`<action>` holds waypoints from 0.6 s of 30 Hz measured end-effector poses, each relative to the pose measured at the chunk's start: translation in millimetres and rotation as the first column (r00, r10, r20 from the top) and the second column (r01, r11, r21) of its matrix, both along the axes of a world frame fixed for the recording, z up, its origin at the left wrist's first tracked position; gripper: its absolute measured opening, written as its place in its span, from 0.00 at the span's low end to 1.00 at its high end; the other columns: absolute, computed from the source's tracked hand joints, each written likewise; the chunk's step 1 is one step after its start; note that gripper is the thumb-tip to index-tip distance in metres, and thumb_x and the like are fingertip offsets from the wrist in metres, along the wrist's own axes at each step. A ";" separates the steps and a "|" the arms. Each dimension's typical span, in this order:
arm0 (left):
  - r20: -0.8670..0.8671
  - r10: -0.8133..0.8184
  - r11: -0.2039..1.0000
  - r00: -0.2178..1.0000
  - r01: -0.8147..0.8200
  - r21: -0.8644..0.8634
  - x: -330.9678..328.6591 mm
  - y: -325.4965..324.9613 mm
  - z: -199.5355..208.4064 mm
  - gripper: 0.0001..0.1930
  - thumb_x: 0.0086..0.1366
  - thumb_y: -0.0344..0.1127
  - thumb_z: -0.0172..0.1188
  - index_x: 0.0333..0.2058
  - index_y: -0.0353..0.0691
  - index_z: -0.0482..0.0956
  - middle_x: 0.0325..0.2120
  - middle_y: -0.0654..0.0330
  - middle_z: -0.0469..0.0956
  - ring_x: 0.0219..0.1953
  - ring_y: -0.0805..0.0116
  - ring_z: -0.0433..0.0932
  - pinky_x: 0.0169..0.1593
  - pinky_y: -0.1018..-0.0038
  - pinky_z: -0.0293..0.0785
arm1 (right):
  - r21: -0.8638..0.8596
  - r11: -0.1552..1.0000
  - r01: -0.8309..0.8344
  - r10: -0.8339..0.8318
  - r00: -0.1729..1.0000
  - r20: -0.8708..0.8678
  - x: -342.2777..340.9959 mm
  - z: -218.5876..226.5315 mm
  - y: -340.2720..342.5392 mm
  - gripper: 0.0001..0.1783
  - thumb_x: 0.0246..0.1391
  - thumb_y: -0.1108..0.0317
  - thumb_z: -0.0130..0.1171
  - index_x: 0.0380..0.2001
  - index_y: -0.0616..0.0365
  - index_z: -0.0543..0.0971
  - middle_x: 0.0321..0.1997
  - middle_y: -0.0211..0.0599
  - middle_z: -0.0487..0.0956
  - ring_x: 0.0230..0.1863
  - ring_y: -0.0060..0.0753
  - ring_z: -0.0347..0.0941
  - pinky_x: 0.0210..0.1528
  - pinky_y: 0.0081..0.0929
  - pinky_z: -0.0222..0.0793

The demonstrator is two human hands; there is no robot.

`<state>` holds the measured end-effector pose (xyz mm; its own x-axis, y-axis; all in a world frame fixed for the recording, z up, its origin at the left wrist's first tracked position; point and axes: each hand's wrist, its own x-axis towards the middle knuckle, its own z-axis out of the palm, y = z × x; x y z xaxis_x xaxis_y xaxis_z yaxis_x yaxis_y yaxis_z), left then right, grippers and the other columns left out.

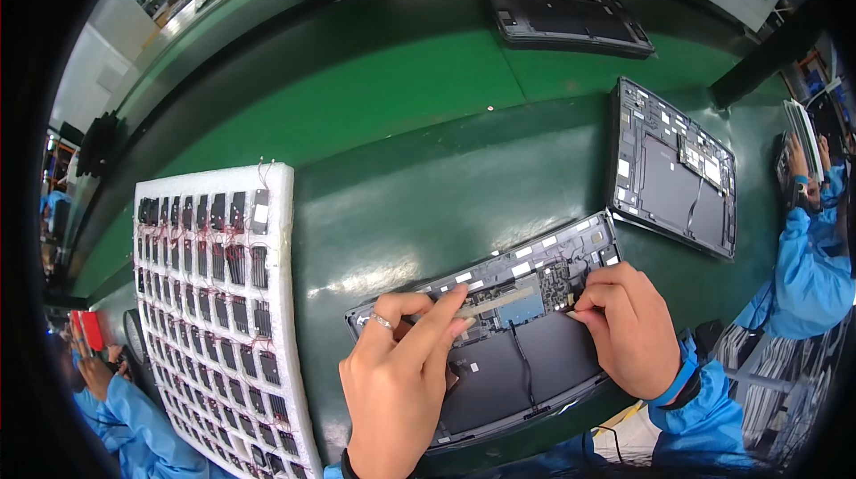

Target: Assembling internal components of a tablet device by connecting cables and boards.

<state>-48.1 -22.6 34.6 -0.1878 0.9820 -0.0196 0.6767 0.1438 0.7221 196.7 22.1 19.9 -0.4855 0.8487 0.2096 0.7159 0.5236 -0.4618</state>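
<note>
Together, left hand (406, 372) and right hand (629, 327) press into the open laptop chassis (499, 372).

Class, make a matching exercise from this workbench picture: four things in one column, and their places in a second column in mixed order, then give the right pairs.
Things:
1. white foam tray
2. left hand
3. right hand
4. second open laptop base

Places:
A. pressing at the right end of the near laptop base
B. on the green table, beyond and right of the near base
C. left of the near base, full of small dark parts
D. fingers on the strip near the circuit board

Pairs: 1-C, 2-D, 3-A, 4-B
</note>
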 end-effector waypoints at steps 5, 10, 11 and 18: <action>-0.086 0.017 0.986 0.996 -0.003 0.164 -1.7 1.2 -11.5 0.13 0.64 0.34 0.75 0.48 0.50 0.92 0.42 0.64 0.82 0.35 0.67 0.83 0.41 0.72 0.83 | -0.019 0.998 -0.052 0.051 0.998 -0.031 -1.4 5.5 4.3 0.18 0.52 0.74 0.74 0.46 0.58 0.80 0.44 0.41 0.80 0.39 0.50 0.77 0.41 0.40 0.72; 0.058 0.100 0.993 0.993 -0.103 0.055 3.0 -0.3 -10.2 0.14 0.63 0.34 0.75 0.48 0.49 0.92 0.40 0.63 0.82 0.38 0.66 0.83 0.42 0.71 0.81 | -0.039 0.998 -0.052 0.051 0.999 -0.019 0.4 3.3 12.8 0.19 0.53 0.74 0.73 0.48 0.58 0.81 0.41 0.40 0.80 0.37 0.48 0.77 0.41 0.39 0.72; -0.034 0.069 0.989 0.997 -0.064 0.136 1.9 -0.1 -11.5 0.14 0.63 0.34 0.76 0.48 0.50 0.92 0.39 0.63 0.82 0.37 0.67 0.83 0.42 0.71 0.81 | -0.068 0.996 -0.052 0.052 0.999 0.000 -1.1 5.1 14.7 0.20 0.54 0.74 0.72 0.51 0.58 0.81 0.40 0.39 0.80 0.37 0.47 0.77 0.41 0.38 0.72; -0.097 0.102 0.991 0.990 -0.092 0.102 2.0 0.3 -7.3 0.15 0.63 0.34 0.76 0.49 0.51 0.92 0.37 0.64 0.82 0.37 0.67 0.83 0.43 0.72 0.81 | 0.033 0.989 -0.143 0.143 0.990 -0.005 -3.9 3.8 21.1 0.25 0.54 0.74 0.71 0.58 0.58 0.83 0.37 0.37 0.79 0.35 0.43 0.76 0.38 0.36 0.72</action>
